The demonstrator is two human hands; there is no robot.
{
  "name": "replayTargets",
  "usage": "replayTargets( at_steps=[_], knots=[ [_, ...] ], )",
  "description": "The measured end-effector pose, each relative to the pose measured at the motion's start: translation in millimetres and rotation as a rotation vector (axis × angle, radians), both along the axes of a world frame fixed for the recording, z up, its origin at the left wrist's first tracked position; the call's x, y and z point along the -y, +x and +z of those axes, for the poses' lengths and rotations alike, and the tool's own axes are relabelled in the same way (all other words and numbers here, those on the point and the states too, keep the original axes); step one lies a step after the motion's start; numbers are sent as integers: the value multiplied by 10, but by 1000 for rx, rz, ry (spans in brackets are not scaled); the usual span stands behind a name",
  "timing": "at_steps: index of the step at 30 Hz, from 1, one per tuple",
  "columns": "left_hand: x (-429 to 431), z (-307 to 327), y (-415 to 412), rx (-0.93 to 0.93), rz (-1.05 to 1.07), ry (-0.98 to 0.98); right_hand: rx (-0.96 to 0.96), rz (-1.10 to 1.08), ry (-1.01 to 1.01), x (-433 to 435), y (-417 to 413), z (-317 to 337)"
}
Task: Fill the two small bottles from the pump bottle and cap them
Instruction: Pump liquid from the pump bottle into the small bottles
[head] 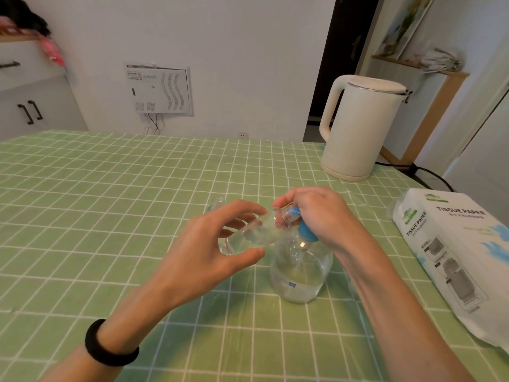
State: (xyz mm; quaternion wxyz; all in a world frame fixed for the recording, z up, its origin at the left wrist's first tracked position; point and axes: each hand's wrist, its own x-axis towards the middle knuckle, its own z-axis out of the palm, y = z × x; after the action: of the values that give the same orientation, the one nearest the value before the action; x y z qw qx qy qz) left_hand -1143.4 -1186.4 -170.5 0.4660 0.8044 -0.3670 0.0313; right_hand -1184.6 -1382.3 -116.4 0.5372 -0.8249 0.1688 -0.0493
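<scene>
Two small bottles [249,234] [217,203] (one pump bottle [300,271])

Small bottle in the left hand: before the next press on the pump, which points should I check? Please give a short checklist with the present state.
1. Left hand grips the small bottle: ok.
2. Bottle mouth meets the blue pump nozzle: ok, as far as the view shows.
3. Right hand sits on the pump head: ok.
4. Pump bottle stands upright on the table: ok.
5. Liquid left in the pump bottle: ok.
6. Second small bottle and the caps ready: cannot tell.
</scene>
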Motion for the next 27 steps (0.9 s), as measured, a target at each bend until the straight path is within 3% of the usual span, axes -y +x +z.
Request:
replayTargets(
  at_steps=[10,22,27],
  knots=[
    [2,7,14,3,-8,-16,38,-23,-100,37,46,61],
    [-6,-22,11,-1,-9,-7,0,-19,17,-20,-1,7],
    [2,-14,3,-2,-9,-21,19,-24,-28,5,10,35]
  ],
)
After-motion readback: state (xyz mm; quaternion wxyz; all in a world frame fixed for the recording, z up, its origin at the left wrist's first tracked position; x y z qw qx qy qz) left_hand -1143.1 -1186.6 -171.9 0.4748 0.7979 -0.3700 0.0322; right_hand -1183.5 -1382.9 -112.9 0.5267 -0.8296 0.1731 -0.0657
